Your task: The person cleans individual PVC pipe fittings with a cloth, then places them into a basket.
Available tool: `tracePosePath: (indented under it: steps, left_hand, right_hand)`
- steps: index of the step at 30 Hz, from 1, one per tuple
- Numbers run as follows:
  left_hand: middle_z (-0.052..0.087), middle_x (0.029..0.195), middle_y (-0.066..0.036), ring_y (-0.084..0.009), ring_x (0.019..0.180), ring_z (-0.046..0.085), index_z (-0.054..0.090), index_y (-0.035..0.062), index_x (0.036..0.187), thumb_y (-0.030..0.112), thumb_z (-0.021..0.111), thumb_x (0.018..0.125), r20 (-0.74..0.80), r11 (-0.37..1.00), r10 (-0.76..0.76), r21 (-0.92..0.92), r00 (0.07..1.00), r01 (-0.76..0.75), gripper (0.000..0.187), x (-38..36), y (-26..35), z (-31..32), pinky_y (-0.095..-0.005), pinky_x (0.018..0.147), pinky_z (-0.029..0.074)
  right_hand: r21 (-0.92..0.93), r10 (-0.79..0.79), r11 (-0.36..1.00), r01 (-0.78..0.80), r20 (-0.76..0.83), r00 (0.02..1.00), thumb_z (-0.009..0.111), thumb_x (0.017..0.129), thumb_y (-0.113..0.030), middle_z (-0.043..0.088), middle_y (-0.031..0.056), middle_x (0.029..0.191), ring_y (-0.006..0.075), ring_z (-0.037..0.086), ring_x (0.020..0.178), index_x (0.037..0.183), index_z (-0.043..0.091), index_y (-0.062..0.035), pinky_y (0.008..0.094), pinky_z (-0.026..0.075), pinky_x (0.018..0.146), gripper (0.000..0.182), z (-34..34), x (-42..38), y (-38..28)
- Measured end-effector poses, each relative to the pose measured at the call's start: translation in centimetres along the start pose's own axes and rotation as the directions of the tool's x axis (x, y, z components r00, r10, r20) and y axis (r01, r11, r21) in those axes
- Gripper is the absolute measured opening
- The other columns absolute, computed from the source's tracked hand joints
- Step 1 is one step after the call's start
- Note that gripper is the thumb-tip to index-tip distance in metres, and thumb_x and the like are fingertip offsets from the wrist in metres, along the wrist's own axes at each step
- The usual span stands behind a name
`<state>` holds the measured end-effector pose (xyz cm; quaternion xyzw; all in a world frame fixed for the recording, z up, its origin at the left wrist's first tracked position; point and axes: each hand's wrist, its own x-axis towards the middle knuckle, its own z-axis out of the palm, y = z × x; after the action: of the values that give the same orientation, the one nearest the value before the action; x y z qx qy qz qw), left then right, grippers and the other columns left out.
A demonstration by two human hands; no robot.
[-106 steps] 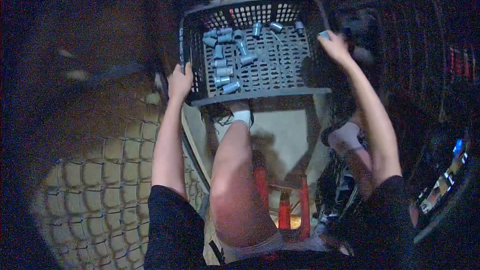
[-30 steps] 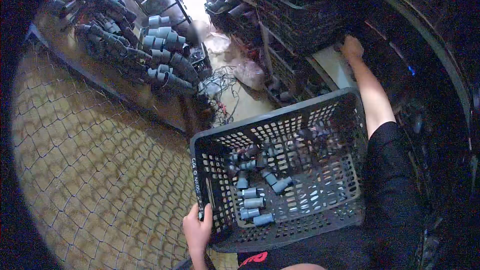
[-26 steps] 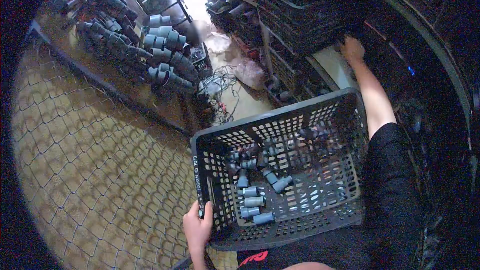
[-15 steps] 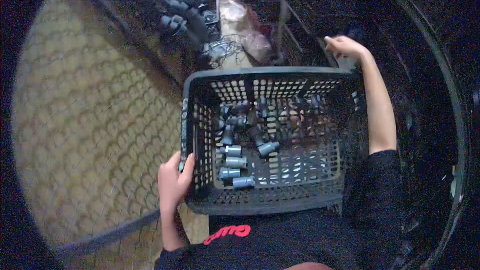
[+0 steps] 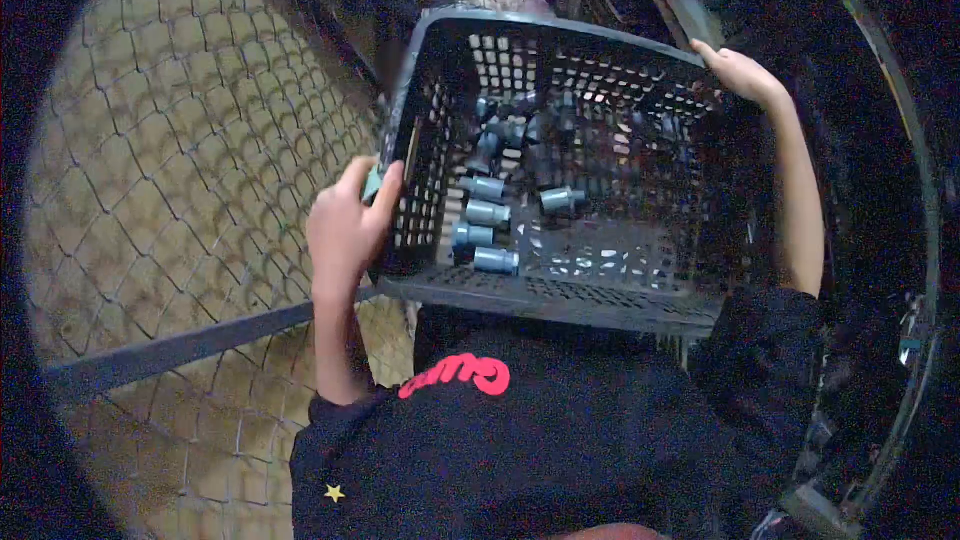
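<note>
Two hands at black crate, wire mesh alongside.

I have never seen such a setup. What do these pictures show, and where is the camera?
There is no robot here, only a person in a dark shirt. All the pictures come from one camera worn on the head, looking forward and down. The left hand holds one side of a black plastic crate. The right hand is at the far right corner of its rim; its grip is unclear. Short blue-grey tube pieces lie inside, mostly toward the left. Wire mesh is at the left.
</note>
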<state>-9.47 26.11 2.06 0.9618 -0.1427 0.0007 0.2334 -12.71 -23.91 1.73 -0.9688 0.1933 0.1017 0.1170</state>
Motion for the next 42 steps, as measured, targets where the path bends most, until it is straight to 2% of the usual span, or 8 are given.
tracePosePath:
  steps: [4,6,11,14,21,30,35,42]
  left_hand:
    - [0.066,0.079,-0.021,-0.0389,0.075,0.065,0.064,0.007,0.1,0.043,0.059,0.089,-0.103,0.997,0.05,-0.052,0.993,-0.055,0.037,0.7,0.5,0.0,-0.0436,0.064,0.049]
    - [0.066,0.078,-0.019,-0.0332,0.072,0.066,0.064,0.0063,0.1,0.038,0.061,0.09,-0.255,0.984,0.069,-0.139,0.964,-0.107,0.033,1.4,0.5,0.4,-0.04,0.064,0.049]
    - [0.066,0.086,-0.009,-0.0128,0.077,0.061,0.062,0.0015,0.103,0.025,0.061,0.093,-0.44,0.826,0.033,-0.493,0.898,-0.272,0.026,4.8,2.2,-0.2,-0.0283,0.071,0.049]
    - [0.063,0.099,-0.004,-0.0086,0.083,0.057,0.06,0.0004,0.115,0.02,0.06,0.094,-0.329,0.765,0.171,-0.55,0.929,-0.336,0.029,7.3,5.4,-0.3,-0.0226,0.074,0.047]
    - [0.068,0.102,-0.01,-0.0121,0.091,0.062,0.059,0.0016,0.116,0.005,0.062,0.089,-0.567,0.146,0.595,-0.621,0.57,-0.77,0.027,14.6,18.3,2.3,-0.0269,0.08,0.05]
    - [0.067,0.097,-0.013,-0.0214,0.085,0.066,0.061,0.0021,0.112,0.007,0.067,0.085,-0.432,0.108,0.77,-0.637,0.47,-0.763,0.028,14.9,23.8,9.8,-0.0312,0.076,0.052]
    - [0.062,0.08,-0.01,-0.0267,0.061,0.061,0.061,0.0081,0.11,0.007,0.071,0.076,-0.564,0.098,0.794,-0.251,0.228,-0.963,0.035,17.7,21.1,11.7,-0.0354,0.053,0.05]
    - [0.052,0.066,-0.004,-0.0194,0.052,0.055,0.064,0.0137,0.103,0.012,0.07,0.071,-0.665,0.017,0.741,-0.127,0.097,-0.992,0.032,18.2,20.4,11.5,-0.0328,0.042,0.043]
  right_hand:
    - [-0.058,0.044,0.997,-0.049,-0.077,0.996,0.029,0.1,-0.045,0.063,0.0249,0.098,0.0386,0.061,0.09,0.113,0.058,0.0018,0.0436,0.045,0.086,0.057,0.2,-1.7,-1.2]
    - [-0.546,-0.521,0.828,0.125,-0.669,0.53,0.056,0.09,-0.026,0.062,0.0119,0.105,0.0285,0.058,0.103,0.096,0.064,-0.0095,0.0438,0.046,0.088,0.02,2.1,-3.9,-4.4]
    - [-0.468,-0.798,0.597,0.652,-0.432,0.42,0.066,0.075,-0.028,0.057,0.0017,0.072,0.0212,0.06,0.068,0.079,0.055,-0.0142,0.0344,0.049,0.063,0.018,8.3,-6.8,-12.9]
    - [-0.43,-0.559,0.789,0.439,-0.206,0.803,0.064,0.084,-0.032,0.062,0.0073,0.083,0.0258,0.064,0.069,0.118,0.056,-0.0122,0.0384,0.052,0.061,0.041,15.2,-6.6,-11.3]
    - [-0.333,-0.399,0.892,0.305,-0.264,0.878,0.039,0.092,-0.064,0.054,0.0179,0.129,0.0304,0.061,0.108,0.142,0.038,-0.0337,0.0466,0.05,0.089,0.058,18.8,-4.0,-7.5]
    - [0.015,-0.26,0.965,0.26,0.117,0.958,0.033,0.099,-0.023,0.037,0.0203,0.146,0.0361,0.042,0.131,0.137,0.04,-0.0202,0.0494,0.035,0.107,0.039,17.5,-4.0,-9.0]
    - [0.319,-0.495,0.814,0.486,-0.059,0.867,0.066,0.08,-0.021,0.061,0.0199,0.098,0.0394,0.061,0.095,0.12,0.041,-0.0046,0.05,0.051,0.074,0.05,10.0,-5.3,-11.6]
    - [0.905,0.073,0.216,0.366,-0.388,0.919,0.054,0.096,-0.03,0.06,0.0041,0.109,0.0094,0.055,0.101,0.125,0.049,0.0014,0.0291,0.045,0.09,0.043,2.7,-4.6,-8.3]
